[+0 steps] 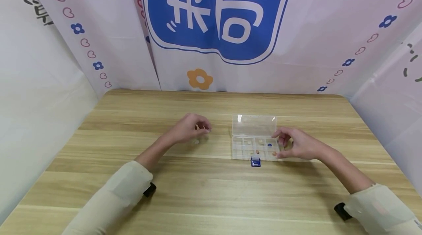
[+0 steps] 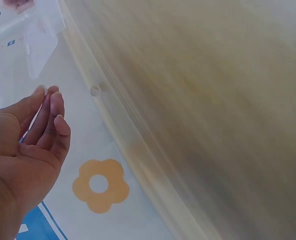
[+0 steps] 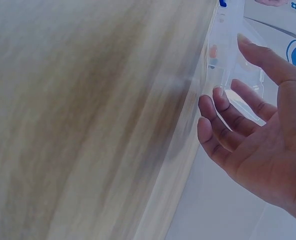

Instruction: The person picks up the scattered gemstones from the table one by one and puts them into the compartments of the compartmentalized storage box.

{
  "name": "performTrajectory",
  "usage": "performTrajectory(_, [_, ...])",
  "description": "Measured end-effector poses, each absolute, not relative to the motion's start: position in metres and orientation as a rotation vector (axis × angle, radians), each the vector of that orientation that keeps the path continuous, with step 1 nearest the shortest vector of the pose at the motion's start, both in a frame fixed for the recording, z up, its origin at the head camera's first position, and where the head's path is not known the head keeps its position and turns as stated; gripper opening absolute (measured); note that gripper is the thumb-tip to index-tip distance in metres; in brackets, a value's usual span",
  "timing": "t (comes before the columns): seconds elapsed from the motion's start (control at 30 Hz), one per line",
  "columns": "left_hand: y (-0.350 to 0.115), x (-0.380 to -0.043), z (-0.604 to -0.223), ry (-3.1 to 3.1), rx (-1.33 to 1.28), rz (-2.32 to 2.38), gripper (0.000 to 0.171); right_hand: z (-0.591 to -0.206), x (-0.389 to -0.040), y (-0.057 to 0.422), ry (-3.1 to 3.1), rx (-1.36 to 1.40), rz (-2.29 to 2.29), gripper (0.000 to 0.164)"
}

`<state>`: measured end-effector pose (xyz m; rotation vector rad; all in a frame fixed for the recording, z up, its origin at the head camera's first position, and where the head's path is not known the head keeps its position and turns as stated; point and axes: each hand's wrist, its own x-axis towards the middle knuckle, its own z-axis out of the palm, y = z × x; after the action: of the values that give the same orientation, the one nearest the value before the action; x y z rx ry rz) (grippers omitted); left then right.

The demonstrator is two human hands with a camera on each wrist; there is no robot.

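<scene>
A clear plastic compartment box (image 1: 238,153) lies on the table with its lid (image 1: 254,127) raised at the back. Small whitish, orange and blue pieces sit in some of its compartments; a blue piece (image 1: 269,145) is near the right end. My right hand (image 1: 298,144) holds that end, thumb at the near corner and fingers farther back. Left of the box, my left hand (image 1: 191,128) pinches a tiny whitish piece (image 2: 45,91) between thumb and index finger, mostly hidden by the fingertips. Another small pale piece (image 1: 196,142) lies on the table below this hand.
A blue latch (image 1: 255,162) hangs at the box's front edge. The wooden table (image 1: 211,194) reaches back to a printed cloth (image 1: 174,70), with more cloth at both sides. Dark devices sit under both sleeves, the left one (image 1: 150,190) close above the table.
</scene>
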<state>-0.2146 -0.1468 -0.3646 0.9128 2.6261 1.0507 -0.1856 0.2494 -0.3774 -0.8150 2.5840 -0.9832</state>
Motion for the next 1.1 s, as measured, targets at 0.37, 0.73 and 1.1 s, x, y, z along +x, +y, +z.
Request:
performTrajectory(0.37, [-0.133,-0.214,-0.365,2.583,0.953,1.099,0.009,-0.378,-0.185,0.25,2.579,-0.828,-0.982,0.053])
performTrajectory(0.73, [-0.116,-0.217,-0.366,2.573,0.96,1.084,0.009,-0.378,-0.186,0.25,2.576,-0.828,-0.988,0.052])
performTrajectory(1.1, [-0.099,-0.219,-0.367,2.531,1.062,1.049,0.007,-0.378,-0.186,0.25,2.57,-0.832,-0.999,0.052])
